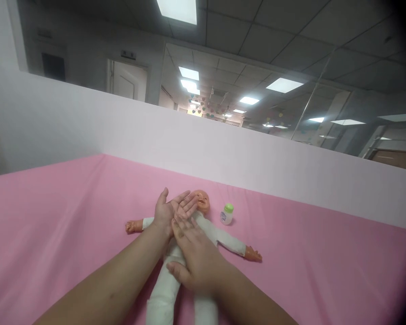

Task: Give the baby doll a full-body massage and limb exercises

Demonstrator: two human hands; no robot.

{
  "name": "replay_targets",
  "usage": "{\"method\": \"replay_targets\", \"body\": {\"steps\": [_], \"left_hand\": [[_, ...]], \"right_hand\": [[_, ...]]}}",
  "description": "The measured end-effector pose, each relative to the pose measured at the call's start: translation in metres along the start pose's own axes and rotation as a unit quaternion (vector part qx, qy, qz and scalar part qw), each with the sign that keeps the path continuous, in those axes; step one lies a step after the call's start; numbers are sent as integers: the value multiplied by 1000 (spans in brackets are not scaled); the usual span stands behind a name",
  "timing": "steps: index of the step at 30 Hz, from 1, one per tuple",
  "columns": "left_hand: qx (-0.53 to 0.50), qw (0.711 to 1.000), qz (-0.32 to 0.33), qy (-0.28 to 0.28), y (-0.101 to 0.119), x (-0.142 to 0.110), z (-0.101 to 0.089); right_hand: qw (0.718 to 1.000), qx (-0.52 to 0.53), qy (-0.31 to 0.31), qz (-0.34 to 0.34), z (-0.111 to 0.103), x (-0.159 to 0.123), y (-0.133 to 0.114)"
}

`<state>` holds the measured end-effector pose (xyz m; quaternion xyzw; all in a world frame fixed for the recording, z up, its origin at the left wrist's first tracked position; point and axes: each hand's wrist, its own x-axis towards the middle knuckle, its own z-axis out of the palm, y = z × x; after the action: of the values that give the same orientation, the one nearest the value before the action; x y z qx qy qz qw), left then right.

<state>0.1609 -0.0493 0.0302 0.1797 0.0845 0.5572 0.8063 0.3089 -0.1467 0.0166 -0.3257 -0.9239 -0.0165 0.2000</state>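
A baby doll [228,240] with a white cloth body lies on its back on a pink sheet [325,253], arms spread wide. Above its chest, my left hand [171,210] is turned palm up with the fingers stretched out. My right hand [198,253] is palm down, its fingertips resting against the left palm. Neither hand grips anything. Both hands cover much of the doll's torso and part of its head. To the right of the head stands a small clear bottle [226,215] with a green cap.
A white wall [189,140] runs behind the pink surface, with glass panels [257,99] above it. Beyond are ceiling lights and a white door [126,81].
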Motion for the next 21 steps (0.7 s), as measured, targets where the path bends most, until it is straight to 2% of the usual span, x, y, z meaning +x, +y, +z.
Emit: {"method": "replay_targets", "body": {"steps": [4, 8, 10, 15, 21], "left_hand": [[-11, 998, -49, -38, -17, -3, 3], [7, 997, -76, -11, -33, -9, 7], [11, 996, -89, -15, -35, -11, 8], [9, 997, -65, -32, -19, -8, 4], [16, 1000, -10, -14, 4, -4, -3]], "right_hand": [[999, -4, 37, -19, 8, 1, 2], [998, -15, 53, 13, 13, 1, 15], [998, -24, 48, 39, 12, 1, 22], [996, -30, 18, 79, 6, 4, 28], [999, -17, -27, 31, -4, 2, 14]]}}
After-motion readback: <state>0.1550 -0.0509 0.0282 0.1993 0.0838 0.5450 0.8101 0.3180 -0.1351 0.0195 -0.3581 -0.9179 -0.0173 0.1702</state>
